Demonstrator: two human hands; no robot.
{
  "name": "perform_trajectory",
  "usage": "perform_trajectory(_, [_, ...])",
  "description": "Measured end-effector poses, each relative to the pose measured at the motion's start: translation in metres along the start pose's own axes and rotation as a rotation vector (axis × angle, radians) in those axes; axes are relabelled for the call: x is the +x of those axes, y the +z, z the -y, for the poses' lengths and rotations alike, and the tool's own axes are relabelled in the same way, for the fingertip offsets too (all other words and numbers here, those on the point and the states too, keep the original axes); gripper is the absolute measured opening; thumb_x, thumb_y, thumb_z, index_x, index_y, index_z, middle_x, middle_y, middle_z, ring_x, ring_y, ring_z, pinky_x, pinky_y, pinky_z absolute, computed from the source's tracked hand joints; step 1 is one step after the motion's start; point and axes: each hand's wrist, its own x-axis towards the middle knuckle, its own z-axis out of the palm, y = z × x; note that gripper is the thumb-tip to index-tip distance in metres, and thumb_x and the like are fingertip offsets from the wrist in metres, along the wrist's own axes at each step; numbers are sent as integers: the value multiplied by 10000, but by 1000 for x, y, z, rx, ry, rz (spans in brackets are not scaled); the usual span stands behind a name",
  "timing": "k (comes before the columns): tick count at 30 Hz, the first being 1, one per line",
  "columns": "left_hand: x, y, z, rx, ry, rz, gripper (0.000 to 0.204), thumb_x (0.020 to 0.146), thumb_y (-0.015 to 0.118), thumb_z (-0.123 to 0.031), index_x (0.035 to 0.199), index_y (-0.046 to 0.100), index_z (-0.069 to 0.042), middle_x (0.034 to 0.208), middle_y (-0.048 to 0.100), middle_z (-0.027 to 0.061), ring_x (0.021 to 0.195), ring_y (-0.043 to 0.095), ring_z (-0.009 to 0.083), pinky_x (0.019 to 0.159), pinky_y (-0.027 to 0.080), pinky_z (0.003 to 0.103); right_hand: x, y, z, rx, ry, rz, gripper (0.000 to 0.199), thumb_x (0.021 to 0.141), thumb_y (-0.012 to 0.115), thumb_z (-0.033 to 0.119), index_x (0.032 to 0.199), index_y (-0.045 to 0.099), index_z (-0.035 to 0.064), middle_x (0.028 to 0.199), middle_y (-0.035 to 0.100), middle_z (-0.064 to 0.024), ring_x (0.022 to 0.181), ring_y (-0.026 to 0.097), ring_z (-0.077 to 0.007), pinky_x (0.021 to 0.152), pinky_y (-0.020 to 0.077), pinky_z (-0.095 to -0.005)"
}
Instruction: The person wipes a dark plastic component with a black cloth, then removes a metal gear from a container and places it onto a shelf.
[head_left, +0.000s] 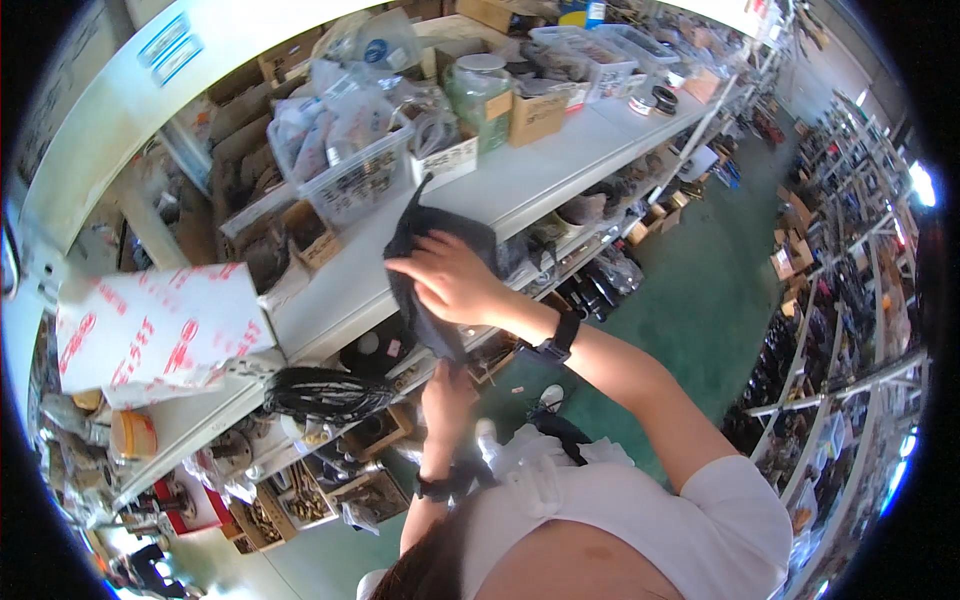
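Observation:
A dark grey cloth (455,225) is spread over the shelf's front edge and hangs down towards me. My right hand (452,280) is on the middle of it, index finger and thumb stretched to the left and the other fingers bent into the fabric. At the cloth's lower end my left hand (447,402) is closed around the fabric, its fingers blurred by motion. Each wrist wears a dark band. To the left of the cloth, a coil of black cable (325,393) hangs at the shelf's edge.
On the pale shelf (540,190) stand a clear plastic bin (345,190) of bagged parts, a green-tinted jar (482,100) and a cardboard box (537,117). A white box with red print (165,325) sits at left. Lower shelves hold trays of parts. Racks (840,400) line the right.

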Motion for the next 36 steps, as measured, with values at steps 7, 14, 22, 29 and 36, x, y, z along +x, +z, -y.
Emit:
perform_trajectory(7, [15,12,0,81,52,37,211,823,539,-162,920,511,24,772,568,239,735,537,419,614,427,431,-11,-3,-18,-54,-22,-88,429,754,573,272,1135,488,94,994,576,-148,1005,498,-321,939,327,-426])
perform_trajectory(14, [34,69,-32,204,248,50,212,829,536,-174,912,512,19,756,565,250,732,541,423,611,428,422,-45,-41,-82,-126,110,-196,526,693,636,414,1094,509,98,915,578,-115,997,493,-311,902,351,-442])
perform_trajectory(22, [69,151,-105,217,206,-7,290,798,565,-226,985,494,-15,819,567,233,748,552,402,626,448,446,-87,-104,-189,-162,217,-176,461,692,624,335,1070,518,94,1010,553,-126,1023,472,-312,934,331,-433])
perform_trajectory(29, [100,118,-159,313,392,-405,360,768,609,-94,1105,506,-17,1072,535,153,934,552,304,800,443,359,-96,-120,-224,-97,65,-241,449,711,579,324,1082,507,83,982,549,-112,1018,459,-297,907,341,-419])
perform_trajectory(36, [150,67,-224,647,556,-627,499,727,640,-152,1187,458,-85,1166,475,136,1065,457,315,869,381,394,-96,-111,-227,-64,42,-313,437,715,566,322,1069,507,71,949,554,-106,1001,469,-283,914,329,-409])
